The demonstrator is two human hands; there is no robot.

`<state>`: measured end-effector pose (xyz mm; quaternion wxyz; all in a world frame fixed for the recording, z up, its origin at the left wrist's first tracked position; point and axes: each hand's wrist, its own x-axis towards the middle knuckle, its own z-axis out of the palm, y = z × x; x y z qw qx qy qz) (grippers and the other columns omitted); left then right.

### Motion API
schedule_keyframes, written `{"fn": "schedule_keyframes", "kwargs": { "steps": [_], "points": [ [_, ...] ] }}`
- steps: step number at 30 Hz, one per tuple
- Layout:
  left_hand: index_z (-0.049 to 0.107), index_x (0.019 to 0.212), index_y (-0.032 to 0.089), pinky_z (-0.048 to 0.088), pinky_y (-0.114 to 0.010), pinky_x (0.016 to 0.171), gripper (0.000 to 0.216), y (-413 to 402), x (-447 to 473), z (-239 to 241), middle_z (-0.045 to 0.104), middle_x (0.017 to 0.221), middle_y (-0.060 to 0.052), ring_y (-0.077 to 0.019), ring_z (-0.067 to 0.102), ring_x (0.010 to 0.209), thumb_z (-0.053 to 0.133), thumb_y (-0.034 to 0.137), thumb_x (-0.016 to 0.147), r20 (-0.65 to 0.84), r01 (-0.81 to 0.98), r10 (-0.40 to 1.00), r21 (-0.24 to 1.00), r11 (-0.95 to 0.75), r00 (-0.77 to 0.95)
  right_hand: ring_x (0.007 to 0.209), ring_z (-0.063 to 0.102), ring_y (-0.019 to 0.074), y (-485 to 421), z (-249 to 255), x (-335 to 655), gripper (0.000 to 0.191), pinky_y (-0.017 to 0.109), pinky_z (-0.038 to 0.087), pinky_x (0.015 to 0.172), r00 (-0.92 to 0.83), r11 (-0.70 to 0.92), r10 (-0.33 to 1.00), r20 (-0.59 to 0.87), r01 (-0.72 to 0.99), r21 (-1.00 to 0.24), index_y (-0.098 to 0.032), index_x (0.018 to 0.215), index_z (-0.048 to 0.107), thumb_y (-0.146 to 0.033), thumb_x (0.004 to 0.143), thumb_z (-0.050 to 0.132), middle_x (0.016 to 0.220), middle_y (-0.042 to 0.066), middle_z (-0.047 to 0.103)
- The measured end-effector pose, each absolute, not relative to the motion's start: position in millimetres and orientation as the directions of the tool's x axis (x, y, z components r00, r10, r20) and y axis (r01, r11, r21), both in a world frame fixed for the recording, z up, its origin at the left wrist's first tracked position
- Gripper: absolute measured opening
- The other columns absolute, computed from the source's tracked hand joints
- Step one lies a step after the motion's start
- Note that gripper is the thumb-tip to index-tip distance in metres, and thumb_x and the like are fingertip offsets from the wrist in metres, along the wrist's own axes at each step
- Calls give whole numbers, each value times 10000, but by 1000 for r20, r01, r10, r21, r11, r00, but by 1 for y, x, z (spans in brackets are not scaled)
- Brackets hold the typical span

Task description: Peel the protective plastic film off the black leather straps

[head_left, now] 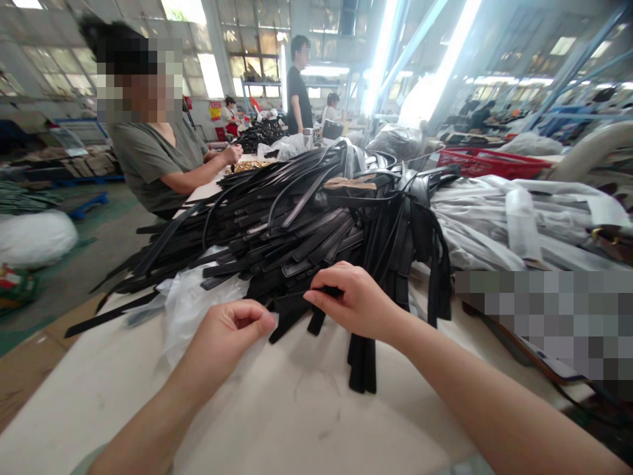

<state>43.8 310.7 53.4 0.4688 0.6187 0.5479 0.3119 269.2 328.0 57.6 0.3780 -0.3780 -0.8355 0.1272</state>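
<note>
My right hand (353,300) is closed in a pinch on a black strap (297,302), whose flat end points left. My left hand (232,330) is closed too, thumb against the curled forefinger, just left of that strap end. A small pale, see-through bit shows at its fingertips, too small to name. Right behind both hands lies a big heap of black straps (316,237), their ends fanned toward me. A crumpled clear plastic bag (185,313) rests on the table beside my left hand.
Straps in white wrapping (524,218) lie on the right, with a red basket (494,161) behind them. A co-worker (153,158) in a grey-green top stands at the table's left side. The pale tabletop (316,422) extends toward me. A brown-edged object, partly blurred out, sits at right.
</note>
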Motion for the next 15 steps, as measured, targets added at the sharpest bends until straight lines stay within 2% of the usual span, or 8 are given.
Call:
{"fn": "schedule_keyframes", "kwargs": {
  "steps": [7,15],
  "points": [
    [660,591,184,363,-282,676,237,311,41,52,589,684,4,-164,520,700,666,366,742,-64,425,961,903,-59,268,612,516,120,329,55,269,192,233,380,634,-427,677,732,531,543,-497,-169,719,613,-285,873,607,621,-4,588],
    [683,609,194,346,-264,652,208,313,43,50,572,654,23,-152,506,681,702,371,718,-105,390,957,921,-8,269,584,486,122,327,58,268,200,234,377,614,-441,693,718,538,524,-496,-169,703,609,-284,866,604,595,-3,572]
  ]
}}
